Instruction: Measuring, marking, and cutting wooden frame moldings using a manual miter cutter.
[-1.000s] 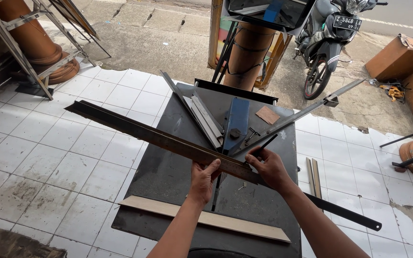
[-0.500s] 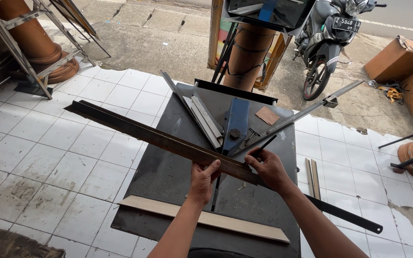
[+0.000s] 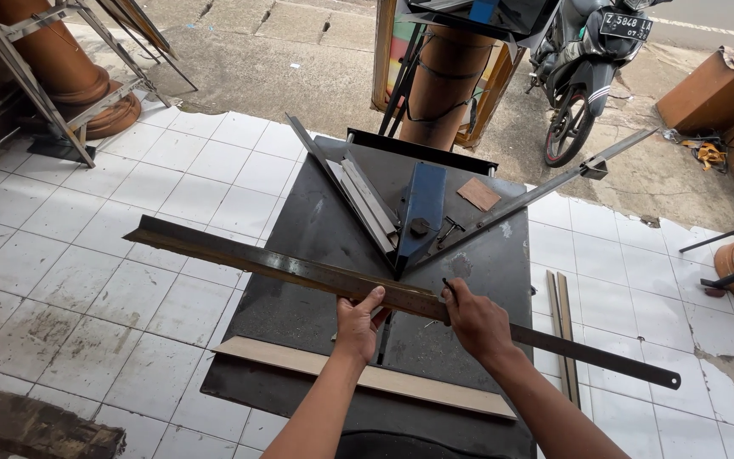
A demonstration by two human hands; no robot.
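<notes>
The left hand point(image 3: 357, 321) is closed on the near edge of a long dark metal bar point(image 3: 299, 274), thumb on top and fingers tucked beneath; the right hand point(image 3: 476, 321) grips the same bar just beside it, fingers wrapped over the top and pinching a thin dark pen-like tool point(image 3: 449, 290) against it. The bar lies across the black work table point(image 3: 316, 238), slanting from far left to near right, and overhangs both sides of the table well out over the white tiled floor point(image 3: 61, 255). It appears to be an angle section with a rusty face: judged stiff, fairly heavy, with hard corners and a rough, non-slip surface. A two-hand hold close to mid-length, as here, should balance the long ends. Just beyond the bar sits a V-shaped guide with a blue blade point(image 3: 422, 208) at its point. A pale flat strip point(image 3: 367, 378) lies along the near table edge. Swing room is open to the left; to the right, loose strips point(image 3: 561, 323) lie on the floor, with a motorbike point(image 3: 584, 76) farther off.
</notes>
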